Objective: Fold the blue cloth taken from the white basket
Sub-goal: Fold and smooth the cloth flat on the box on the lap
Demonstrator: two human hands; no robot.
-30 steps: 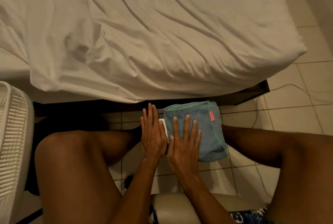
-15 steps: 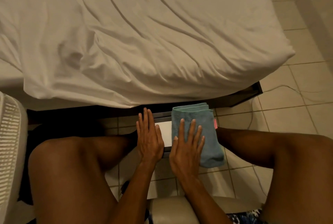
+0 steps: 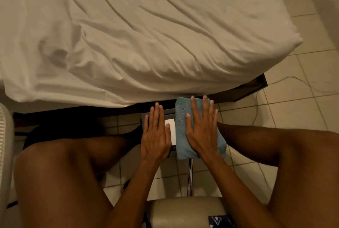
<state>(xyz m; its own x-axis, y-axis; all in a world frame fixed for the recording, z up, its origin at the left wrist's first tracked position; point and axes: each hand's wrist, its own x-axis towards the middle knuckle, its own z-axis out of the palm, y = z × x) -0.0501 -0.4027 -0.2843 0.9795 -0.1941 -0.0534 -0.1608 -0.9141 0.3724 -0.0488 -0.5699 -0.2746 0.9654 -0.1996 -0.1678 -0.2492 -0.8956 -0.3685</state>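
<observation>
The blue cloth (image 3: pixel 180 130) lies folded into a narrow rectangle on a small dark stand (image 3: pixel 170 112) between my knees, just in front of the bed. My right hand (image 3: pixel 201 128) rests flat on top of the cloth, fingers spread and pointing toward the bed. My left hand (image 3: pixel 156 134) lies flat beside it on the stand, partly over a white sheet (image 3: pixel 170 127), touching no cloth. The white basket (image 3: pixel 4 136) shows only as a ribbed edge at the far left.
A bed with a rumpled white sheet (image 3: pixel 137 35) fills the upper view, on a dark frame (image 3: pixel 253 88). The floor is tiled (image 3: pixel 293 110), with a thin cable (image 3: pixel 256 106) at right. My bare knees flank the stand. A padded seat edge (image 3: pixel 185 207) is below.
My right hand has slid forward along the cloth toward the bed, pressing it into a narrower, flatter shape. The left hand has stayed flat beside it. The view has shifted slightly.
</observation>
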